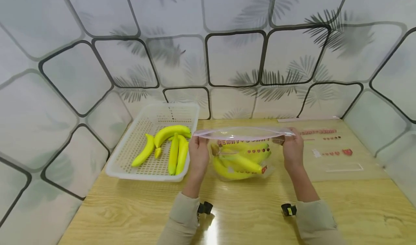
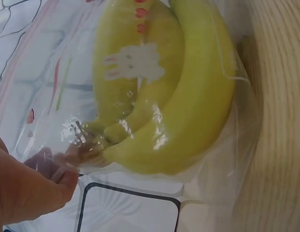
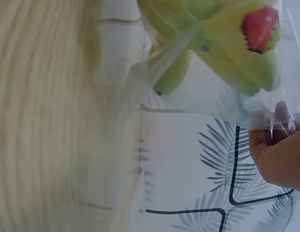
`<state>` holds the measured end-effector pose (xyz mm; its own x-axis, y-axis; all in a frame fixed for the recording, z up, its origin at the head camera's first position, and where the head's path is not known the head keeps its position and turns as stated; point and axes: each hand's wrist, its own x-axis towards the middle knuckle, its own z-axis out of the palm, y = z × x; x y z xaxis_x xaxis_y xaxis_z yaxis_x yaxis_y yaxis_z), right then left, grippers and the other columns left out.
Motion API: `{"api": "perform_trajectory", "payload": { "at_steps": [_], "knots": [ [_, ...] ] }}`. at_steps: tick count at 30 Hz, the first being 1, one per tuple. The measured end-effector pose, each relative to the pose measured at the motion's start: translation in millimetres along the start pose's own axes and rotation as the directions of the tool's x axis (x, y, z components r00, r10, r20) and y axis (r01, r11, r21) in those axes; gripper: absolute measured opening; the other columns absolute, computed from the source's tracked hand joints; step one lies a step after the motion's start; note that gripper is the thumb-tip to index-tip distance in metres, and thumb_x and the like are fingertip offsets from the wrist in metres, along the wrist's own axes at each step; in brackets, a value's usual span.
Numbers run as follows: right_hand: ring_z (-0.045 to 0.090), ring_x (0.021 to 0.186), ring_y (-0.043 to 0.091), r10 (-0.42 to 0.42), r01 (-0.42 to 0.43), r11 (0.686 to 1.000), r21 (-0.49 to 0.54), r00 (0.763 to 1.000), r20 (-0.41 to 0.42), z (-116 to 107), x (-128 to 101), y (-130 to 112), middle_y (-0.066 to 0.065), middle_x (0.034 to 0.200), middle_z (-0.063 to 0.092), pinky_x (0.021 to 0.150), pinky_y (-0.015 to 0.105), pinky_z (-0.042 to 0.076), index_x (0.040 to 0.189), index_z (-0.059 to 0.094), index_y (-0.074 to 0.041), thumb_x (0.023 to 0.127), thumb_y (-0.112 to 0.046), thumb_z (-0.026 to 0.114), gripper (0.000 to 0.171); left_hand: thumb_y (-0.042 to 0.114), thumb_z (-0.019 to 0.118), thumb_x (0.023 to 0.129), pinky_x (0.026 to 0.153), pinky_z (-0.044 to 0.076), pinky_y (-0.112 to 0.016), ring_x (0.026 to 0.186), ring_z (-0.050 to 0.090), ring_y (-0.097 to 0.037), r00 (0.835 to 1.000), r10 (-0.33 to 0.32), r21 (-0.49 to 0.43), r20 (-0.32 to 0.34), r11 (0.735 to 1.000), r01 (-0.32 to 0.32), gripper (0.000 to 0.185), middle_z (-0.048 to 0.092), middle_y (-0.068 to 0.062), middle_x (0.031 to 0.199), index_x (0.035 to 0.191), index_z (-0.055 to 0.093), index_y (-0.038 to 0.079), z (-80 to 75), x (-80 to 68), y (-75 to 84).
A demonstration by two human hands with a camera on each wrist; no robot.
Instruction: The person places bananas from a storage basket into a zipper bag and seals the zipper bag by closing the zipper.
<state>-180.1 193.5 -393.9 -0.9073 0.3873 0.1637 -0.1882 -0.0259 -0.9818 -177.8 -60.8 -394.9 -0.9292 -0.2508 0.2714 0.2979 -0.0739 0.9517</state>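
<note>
A clear zip bag point(image 1: 243, 133) with a pink top edge and red printing hangs upright between both hands. Several yellow bananas point(image 1: 242, 162) lie inside, low in the bag. My left hand point(image 1: 199, 154) pinches the bag's upper left corner; in the left wrist view its thumb and fingers point(image 2: 67, 181) hold the film beside the banana stems. At the upper right corner, my right hand point(image 1: 293, 151) grips the bag, its fingers point(image 3: 259, 140) partly seen through the plastic. The mouth looks slightly parted along the pink strip.
A white perforated basket point(image 1: 113, 169) with several loose bananas point(image 1: 172, 131) stands left of the bag. To the right, another printed zip bag point(image 1: 344, 169) lies flat on the wooden table point(image 1: 136, 209). A patterned wall point(image 1: 235, 61) rises behind the table.
</note>
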Motion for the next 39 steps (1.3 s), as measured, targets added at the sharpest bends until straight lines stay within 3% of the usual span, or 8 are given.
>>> {"api": "perform_trajectory", "payload": {
  "at_steps": [2,5,10,14,19,26,31,39],
  "knots": [
    [0.061,0.068,0.006,0.021,-0.021,0.999,0.035,1.0,-0.002,-2,-6,3,-0.01,0.073,0.065,0.067,0.018,0.05,0.091,0.059,-0.01,0.107,-0.022,0.042,0.026,0.014,0.038,0.108,0.101,0.049,-0.041,0.111,0.063,-0.027,0.999,-0.042,0.0,-0.001,0.999,0.042,0.032,0.066,-0.02,0.112,0.115,0.06,-0.008,2.1,-0.8,-2.7],
    [0.061,0.067,0.006,-0.009,0.008,0.998,0.055,1.0,0.005,-4,-12,8,-0.009,0.074,0.064,0.067,0.019,0.05,0.086,0.061,-0.012,0.107,-0.02,0.041,0.031,0.015,0.038,0.108,0.076,0.053,-0.031,0.08,0.061,-0.02,0.997,-0.073,0.02,-0.029,0.997,0.073,0.03,0.062,-0.013,0.087,0.098,0.061,-0.002,5.4,-2.8,-7.5],
    [0.065,0.061,0.008,-0.058,0.058,0.993,0.102,0.998,-0.01,4,-23,10,-0.005,0.071,0.065,0.064,0.02,0.053,0.08,0.063,-0.01,0.105,-0.01,0.039,0.035,0.016,0.039,0.107,0.051,0.04,-0.023,0.057,0.045,-0.015,0.992,-0.061,0.07,-0.115,0.995,0.069,0.03,0.049,-0.004,0.066,0.083,0.055,0.006,4.1,-9.1,-11.8],
    [0.061,0.066,0.007,-0.151,0.151,0.988,0.025,0.989,-0.003,6,-28,4,-0.006,0.079,0.063,0.061,0.018,0.052,0.095,0.061,0.004,0.102,-0.001,0.034,0.028,0.016,0.039,0.106,0.051,0.044,-0.024,0.055,0.051,-0.015,0.992,-0.024,0.104,-0.123,0.994,0.037,0.024,0.054,-0.004,0.066,0.093,0.056,0.006,-0.7,-9.1,-13.4],
    [0.065,0.072,0.01,-0.269,0.268,0.963,0.042,0.962,0.039,3,-27,-1,-0.001,0.083,0.065,0.064,0.02,0.056,0.099,0.058,0.013,0.101,0.0,0.036,0.026,0.017,0.04,0.107,0.066,0.049,-0.025,0.071,0.055,-0.019,0.997,0.066,0.072,-0.034,0.995,-0.063,0.021,0.059,-0.015,0.079,0.105,0.055,0.003,-6.4,-5.2,-12.5],
    [0.066,0.065,0.015,-0.18,0.181,0.975,0.127,0.984,-0.019,4,-23,-8,0.004,0.077,0.065,0.062,0.024,0.057,0.088,0.06,0.005,0.104,-0.019,0.05,0.03,0.012,0.036,0.109,0.06,0.044,-0.023,0.064,0.05,-0.025,0.986,0.163,0.083,-0.041,0.984,-0.159,0.034,0.054,-0.025,0.075,0.089,0.054,-0.009,-3.1,-3.4,4.2],
    [0.064,0.06,0.014,-0.082,0.092,0.983,0.161,0.994,-0.07,6,-19,-19,0.003,0.074,0.062,0.062,0.023,0.056,0.087,0.06,0.001,0.104,-0.021,0.051,0.029,0.012,0.036,0.109,0.057,0.042,-0.019,0.061,0.047,-0.015,0.989,0.142,0.054,-0.051,0.989,-0.139,0.033,0.05,-0.013,0.07,0.087,0.052,-0.008,6.2,-7.7,29.1],
    [0.057,0.059,0.011,0.022,0.012,0.954,0.298,0.994,-0.11,8,-19,-21,0.0,0.071,0.056,0.059,0.021,0.053,0.085,0.057,-0.004,0.106,-0.019,0.047,0.027,0.006,0.037,0.107,0.057,0.036,-0.018,0.058,0.042,-0.01,0.965,0.243,0.132,-0.104,0.965,-0.228,0.033,0.044,-0.012,0.062,0.086,0.054,-0.013,13.4,-5.1,12.0]
  ]
}}
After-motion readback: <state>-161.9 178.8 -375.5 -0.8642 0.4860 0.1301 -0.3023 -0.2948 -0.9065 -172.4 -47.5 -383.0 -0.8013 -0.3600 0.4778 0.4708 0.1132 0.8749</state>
